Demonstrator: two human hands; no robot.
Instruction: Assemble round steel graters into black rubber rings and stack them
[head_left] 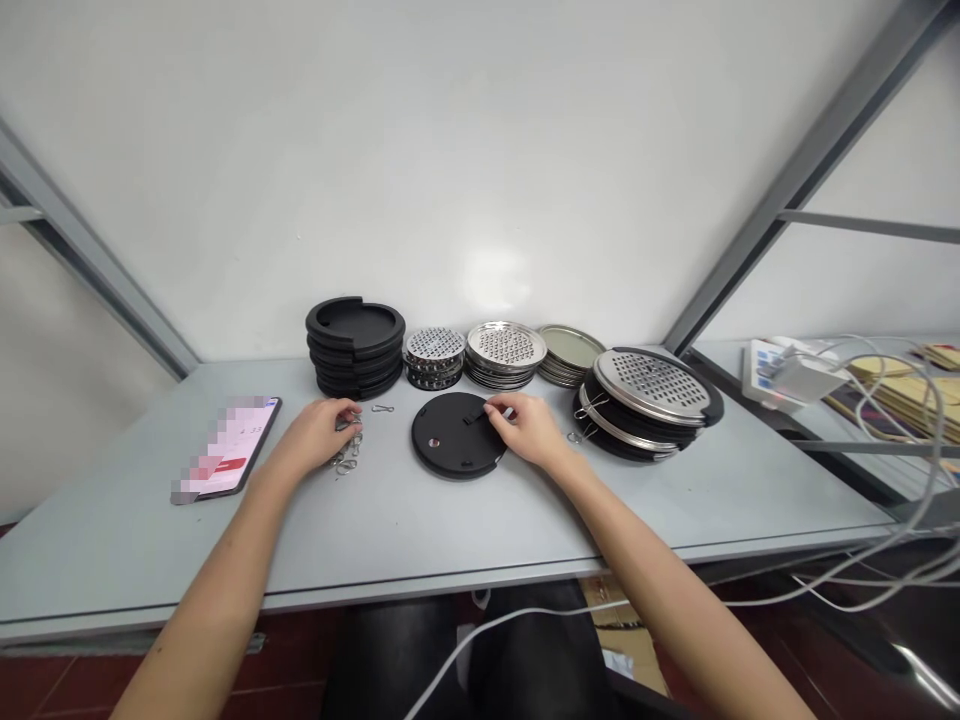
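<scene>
My left hand [319,432] is over a small pile of wire clips [346,465] on the table, thumb and fingers pinched together at a clip; the hand partly hides the pile. A single wire clip [382,408] lies just right of it. In front of me lies a flat black plastic disc [450,440] with a small round hole, a slot and a raised strip. My right hand [525,425] pinches at the disc's upper right rim, thumb and forefinger together; what lies exactly between the fingertips is hidden.
Behind stand stacks of black round holders [356,350], small grater discs [435,345], larger grater discs [506,345] and plain metal lids [571,350]. Assembled black-and-metal graters [649,400] are piled at right, a metal ring [574,438] beside them. A phone [229,450] lies left; white cables [926,450] hang right.
</scene>
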